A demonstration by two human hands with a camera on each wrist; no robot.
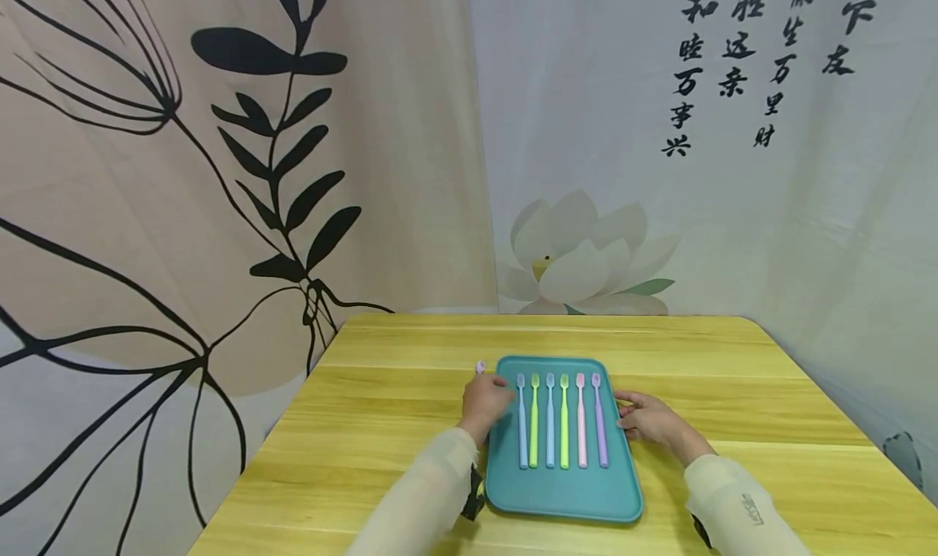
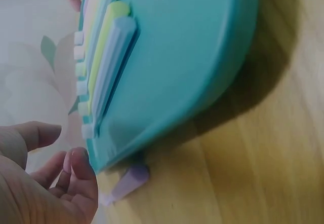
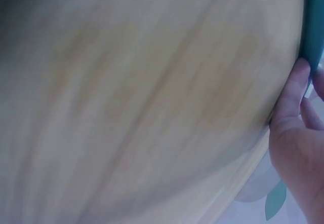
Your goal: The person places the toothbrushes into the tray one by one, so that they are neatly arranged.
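Observation:
A teal tray (image 1: 564, 497) lies on the table, with several toothbrushes side by side on it, heads at the far end: blue (image 1: 523, 426), yellow-green, pink (image 1: 582, 426) and purple (image 1: 600, 426). My left hand (image 1: 484, 403) is at the tray's left edge, its fingers loosely bent and thumb apart from them. Beside the tray, a purple toothbrush (image 2: 130, 182) shows past those fingers in the left wrist view, partly hidden by them; the thumb and forefinger hold nothing. At the tray's right edge, my right hand (image 1: 655, 422) holds the rim between thumb and fingers.
The wooden table (image 1: 381, 393) extends on both sides of the tray. A printed cloth (image 1: 410, 133) with plants, a lotus and black writing hangs behind the table. Both forearms wear pale sleeves (image 1: 425, 491).

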